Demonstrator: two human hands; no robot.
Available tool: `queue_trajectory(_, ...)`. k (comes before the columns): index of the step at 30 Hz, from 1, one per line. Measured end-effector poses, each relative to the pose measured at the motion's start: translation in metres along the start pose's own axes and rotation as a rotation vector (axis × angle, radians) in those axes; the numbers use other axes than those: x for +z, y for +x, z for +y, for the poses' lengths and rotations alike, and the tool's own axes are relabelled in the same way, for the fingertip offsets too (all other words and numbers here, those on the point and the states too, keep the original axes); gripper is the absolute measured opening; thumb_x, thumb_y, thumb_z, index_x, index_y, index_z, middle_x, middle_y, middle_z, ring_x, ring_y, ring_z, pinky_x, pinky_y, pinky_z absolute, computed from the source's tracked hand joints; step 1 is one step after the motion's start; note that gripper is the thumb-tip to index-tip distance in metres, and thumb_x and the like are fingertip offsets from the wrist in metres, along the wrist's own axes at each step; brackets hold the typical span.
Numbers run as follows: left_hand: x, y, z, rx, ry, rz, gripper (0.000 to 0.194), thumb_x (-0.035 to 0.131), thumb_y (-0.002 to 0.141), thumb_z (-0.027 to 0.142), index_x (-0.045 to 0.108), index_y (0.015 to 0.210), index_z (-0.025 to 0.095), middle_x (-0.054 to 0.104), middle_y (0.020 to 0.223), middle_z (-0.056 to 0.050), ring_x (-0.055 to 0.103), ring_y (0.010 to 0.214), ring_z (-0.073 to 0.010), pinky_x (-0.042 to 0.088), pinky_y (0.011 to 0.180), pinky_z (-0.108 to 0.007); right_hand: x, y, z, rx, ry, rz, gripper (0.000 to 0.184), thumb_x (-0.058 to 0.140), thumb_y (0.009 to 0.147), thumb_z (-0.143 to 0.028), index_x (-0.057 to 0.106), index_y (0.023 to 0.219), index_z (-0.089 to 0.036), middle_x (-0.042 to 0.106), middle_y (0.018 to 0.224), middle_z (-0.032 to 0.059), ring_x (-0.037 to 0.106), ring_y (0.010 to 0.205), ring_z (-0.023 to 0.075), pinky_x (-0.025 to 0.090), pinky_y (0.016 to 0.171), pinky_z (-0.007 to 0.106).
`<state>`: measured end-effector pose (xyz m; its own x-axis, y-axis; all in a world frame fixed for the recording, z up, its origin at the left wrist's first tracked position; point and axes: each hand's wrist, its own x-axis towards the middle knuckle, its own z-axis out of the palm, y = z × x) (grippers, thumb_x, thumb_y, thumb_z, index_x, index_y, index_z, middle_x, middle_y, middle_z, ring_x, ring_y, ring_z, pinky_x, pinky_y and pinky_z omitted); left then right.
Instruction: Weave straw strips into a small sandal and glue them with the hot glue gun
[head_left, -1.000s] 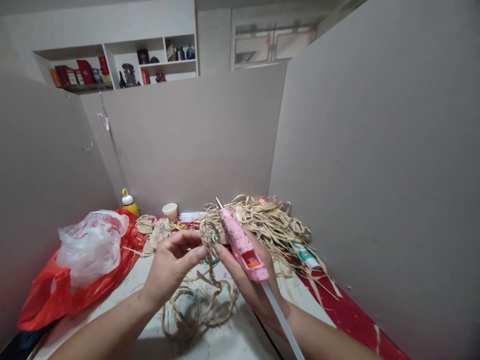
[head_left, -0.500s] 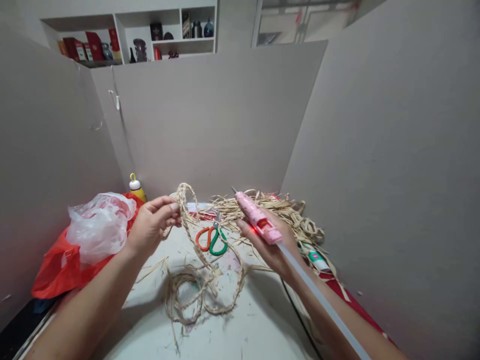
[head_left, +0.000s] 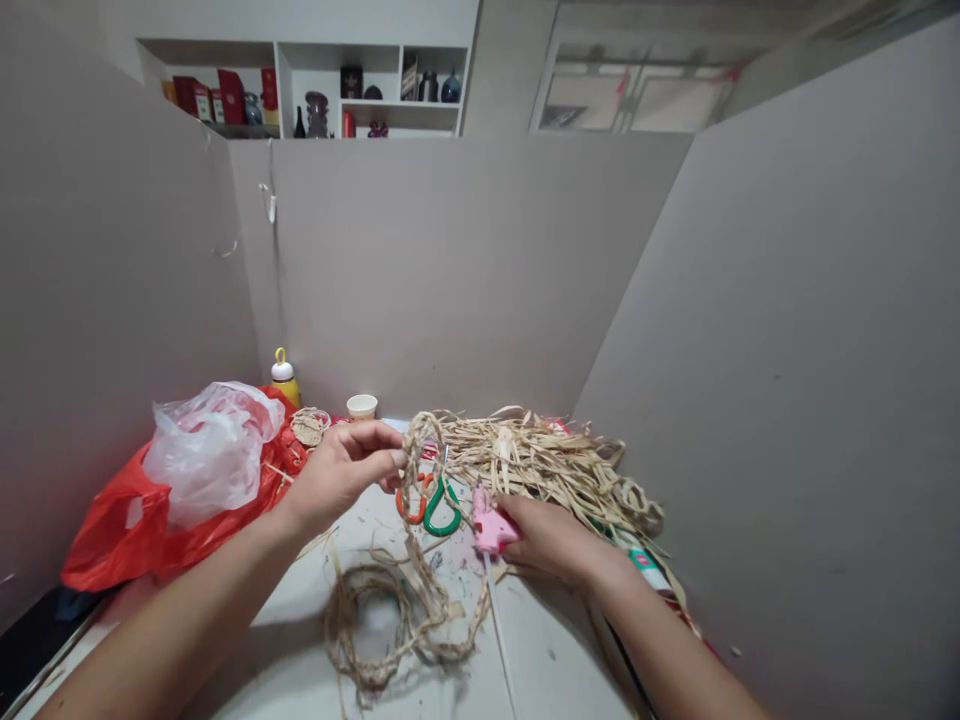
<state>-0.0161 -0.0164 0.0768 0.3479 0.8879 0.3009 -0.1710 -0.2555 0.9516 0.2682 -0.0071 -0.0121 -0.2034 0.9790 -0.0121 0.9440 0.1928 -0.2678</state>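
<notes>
Between the thumb and fingers of my left hand [head_left: 345, 472] is the upper loop of a braided straw cord [head_left: 424, 430]. Its lower part hangs down to a loose coil on the table. My right hand [head_left: 547, 540] is closed around the handle of a pink hot glue gun [head_left: 491, 528], low at the table, nozzle pointing away from me. A long pale glue stick [head_left: 500, 630] sticks out of its back. Scissors [head_left: 442, 510] with one orange and one green handle lie behind the cord, partly hidden by it.
A heap of dry straw strips [head_left: 547, 450] covers the back right. At left lie a red bag [head_left: 112, 540] and a clear plastic bag [head_left: 214, 450]. A paper cup [head_left: 361, 407] and a yellow bottle [head_left: 285, 385] stand at the back. Grey partitions [head_left: 435, 270] enclose the table [head_left: 262, 660].
My right hand has lowered the glue gun from mid-air to the table and turned it upright-pointing. My left hand has moved right and slightly down with the cord loop. The view has shifted a little.
</notes>
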Motion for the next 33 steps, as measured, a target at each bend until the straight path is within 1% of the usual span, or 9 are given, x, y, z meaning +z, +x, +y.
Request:
queue_trajectory(4,0.004,-0.007,0.0,0.032,-0.002,-0.01,0.005,0.073,0.071,0.018,0.071,0.076,0.016,0.066,0.067,0.001,0.056,0.059,-0.009,0.046,0.06,-0.022,-0.012,-0.003,-0.002,0.023,0.053,0.007,0.023,0.074,0.062,-0.024,0.07,0.084,-0.02,0.072,0.079,0.0058,0.063,0.07,0.0227,0.038,0.06,0.028)
queue_trajectory(7,0.004,-0.01,0.001,0.052,-0.057,-0.033,0.005,0.073,0.072,0.018,0.072,0.077,0.016,0.068,0.069,0.0,0.058,0.063,-0.0105,0.048,0.063,-0.024,-0.04,-0.014,-0.018,-0.037,0.134,0.122,0.021,0.063,0.08,-0.034,0.072,0.092,-0.02,0.073,0.091,0.0097,0.065,0.082,0.0254,0.045,0.069,0.033)
queue_trajectory(10,0.003,-0.013,0.003,0.083,-0.091,-0.048,0.006,0.073,0.073,0.019,0.074,0.079,0.017,0.066,0.066,0.0,0.056,0.061,-0.0102,0.047,0.061,-0.024,-0.07,-0.028,-0.049,-0.129,0.309,0.235,0.044,0.04,0.095,-0.05,0.07,0.107,-0.02,0.073,0.096,0.0093,0.067,0.081,0.0229,0.052,0.071,0.035)
queue_trajectory(12,0.004,-0.016,0.006,0.113,-0.107,-0.047,0.006,0.073,0.074,0.021,0.074,0.079,0.016,0.066,0.066,0.0,0.056,0.06,-0.0098,0.047,0.06,-0.023,-0.084,-0.036,-0.075,-0.196,0.696,0.288,0.045,0.055,0.088,-0.056,0.074,0.103,-0.019,0.074,0.087,0.0094,0.067,0.075,0.0224,0.054,0.068,0.035)
queue_trajectory(14,0.004,-0.018,0.009,0.143,-0.132,-0.056,0.008,0.073,0.076,0.022,0.075,0.081,0.017,0.067,0.069,-0.001,0.056,0.062,-0.0098,0.047,0.061,-0.023,-0.093,-0.041,-0.101,-0.232,0.853,0.287,0.041,0.065,0.083,-0.055,0.076,0.101,-0.02,0.073,0.077,0.0068,0.065,0.065,0.0189,0.054,0.062,0.031)
queue_trajectory(20,0.001,-0.019,0.025,0.218,-0.187,-0.082,0.011,0.072,0.077,0.023,0.077,0.084,0.016,0.07,0.072,-0.003,0.058,0.062,-0.01,0.048,0.062,-0.023,-0.1,-0.044,-0.155,-0.355,0.922,0.321,0.031,0.071,0.081,-0.049,0.081,0.083,-0.02,0.067,0.062,0.0032,0.057,0.056,0.0139,0.048,0.053,0.025)
queue_trajectory(25,-0.004,-0.012,0.039,0.242,-0.21,-0.044,0.014,0.074,0.074,0.026,0.077,0.081,0.015,0.072,0.072,-0.004,0.061,0.062,-0.0117,0.049,0.062,-0.024,-0.109,-0.039,-0.172,-0.393,0.927,0.433,0.03,0.075,0.076,-0.049,0.08,0.079,-0.019,0.063,0.055,0.0022,0.052,0.051,0.0124,0.045,0.048,0.023)
queue_trajectory(29,-0.004,-0.005,0.037,0.25,-0.271,-0.025,0.018,0.078,0.072,0.031,0.074,0.076,0.014,0.069,0.066,-0.003,0.059,0.058,-0.0109,0.047,0.058,-0.023,-0.111,-0.031,-0.175,-0.412,1.005,0.388,0.025,0.08,0.073,-0.043,0.08,0.078,-0.019,0.066,0.057,0.0016,0.055,0.051,0.0109,0.046,0.048,0.021)
queue_trajectory(33,-0.004,-0.003,0.031,0.229,-0.268,-0.01,0.02,0.078,0.072,0.032,0.071,0.074,0.014,0.064,0.06,0.0,0.054,0.053,-0.0086,0.043,0.053,-0.021,-0.108,-0.028,-0.168,-0.437,1.075,0.39,0.03,0.078,0.076,-0.045,0.078,0.092,-0.02,0.07,0.061,0.0021,0.059,0.05,0.011,0.047,0.048,0.02)
